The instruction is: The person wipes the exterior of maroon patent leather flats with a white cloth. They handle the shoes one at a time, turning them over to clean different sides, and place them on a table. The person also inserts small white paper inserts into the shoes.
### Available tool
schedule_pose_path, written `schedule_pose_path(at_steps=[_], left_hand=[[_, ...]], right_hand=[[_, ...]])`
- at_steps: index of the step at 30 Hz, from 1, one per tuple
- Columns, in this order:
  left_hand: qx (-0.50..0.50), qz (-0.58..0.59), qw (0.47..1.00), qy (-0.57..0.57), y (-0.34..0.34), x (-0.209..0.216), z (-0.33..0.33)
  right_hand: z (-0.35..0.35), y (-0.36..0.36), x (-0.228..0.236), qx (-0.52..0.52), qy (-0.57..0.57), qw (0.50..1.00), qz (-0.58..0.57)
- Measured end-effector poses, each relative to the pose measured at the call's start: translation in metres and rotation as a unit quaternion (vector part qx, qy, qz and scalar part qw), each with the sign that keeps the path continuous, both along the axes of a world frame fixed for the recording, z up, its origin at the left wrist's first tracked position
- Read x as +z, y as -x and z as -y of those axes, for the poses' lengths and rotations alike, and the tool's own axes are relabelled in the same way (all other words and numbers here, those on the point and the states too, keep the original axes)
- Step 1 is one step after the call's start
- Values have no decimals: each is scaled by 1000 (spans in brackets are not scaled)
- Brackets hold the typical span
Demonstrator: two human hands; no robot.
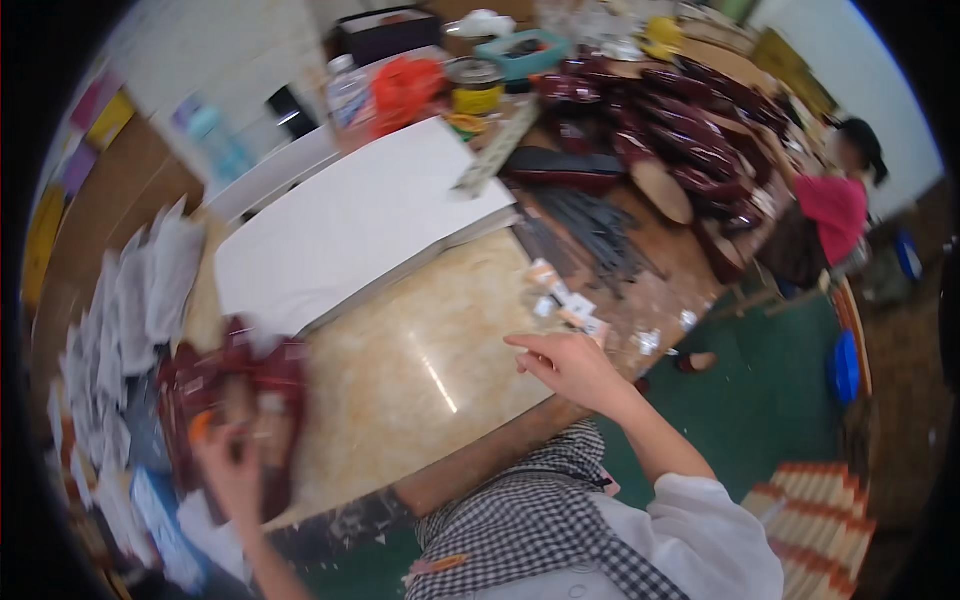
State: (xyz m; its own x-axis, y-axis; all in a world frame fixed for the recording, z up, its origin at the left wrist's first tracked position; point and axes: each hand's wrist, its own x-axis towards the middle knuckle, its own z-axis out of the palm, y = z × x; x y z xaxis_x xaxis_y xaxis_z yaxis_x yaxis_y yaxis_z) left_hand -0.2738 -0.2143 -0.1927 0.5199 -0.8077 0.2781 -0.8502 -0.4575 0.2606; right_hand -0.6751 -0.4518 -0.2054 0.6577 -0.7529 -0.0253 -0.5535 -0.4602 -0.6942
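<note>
At the left of the table, my left hand (232, 468) is over a group of glossy dark red shoes (285, 385). It is smeared by motion, so I cannot tell if it grips one. A small orange thing (201, 426) shows at its fingertips. My right hand (572, 366) hovers above the table's near right part, index finger stretched out and apart from the thumb, with nothing visible in it. Just beyond it lie small white and orange labels (575, 306). A stack of large white paper sheets (350, 220) covers the middle of the marbled tabletop (400, 370).
Dark red shoes (690, 130) are heaped at the back right beside dark grey strips (595, 235). A red plastic bag (405, 90), a tin (474, 85) and a teal basket (525, 58) stand behind. Paper-wrapped bundles (130, 310) line the left. Another person (835, 210) sits at the right.
</note>
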Motion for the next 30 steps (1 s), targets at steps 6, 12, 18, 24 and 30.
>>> schedule_pose_path(at_steps=[6, 12, 18, 24, 30], left_hand=[[71, 293, 947, 112, -248, -71, -37], [180, -21, 964, -194, -292, -62, -22], [24, 176, 983, 34, -190, -19, 100], [-156, 101, 982, -32, 36, 41, 251], [-264, 35, 962, -66, 121, 51, 269]], right_hand=[[17, 50, -8, -60, -2, 998, 21], [98, 131, 2, -105, 84, 990, -53], [308, 227, 32, -261, 373, 886, -82], [436, 304, 43, -326, 161, 923, -123], [375, 277, 46, -127, 319, 900, -267]])
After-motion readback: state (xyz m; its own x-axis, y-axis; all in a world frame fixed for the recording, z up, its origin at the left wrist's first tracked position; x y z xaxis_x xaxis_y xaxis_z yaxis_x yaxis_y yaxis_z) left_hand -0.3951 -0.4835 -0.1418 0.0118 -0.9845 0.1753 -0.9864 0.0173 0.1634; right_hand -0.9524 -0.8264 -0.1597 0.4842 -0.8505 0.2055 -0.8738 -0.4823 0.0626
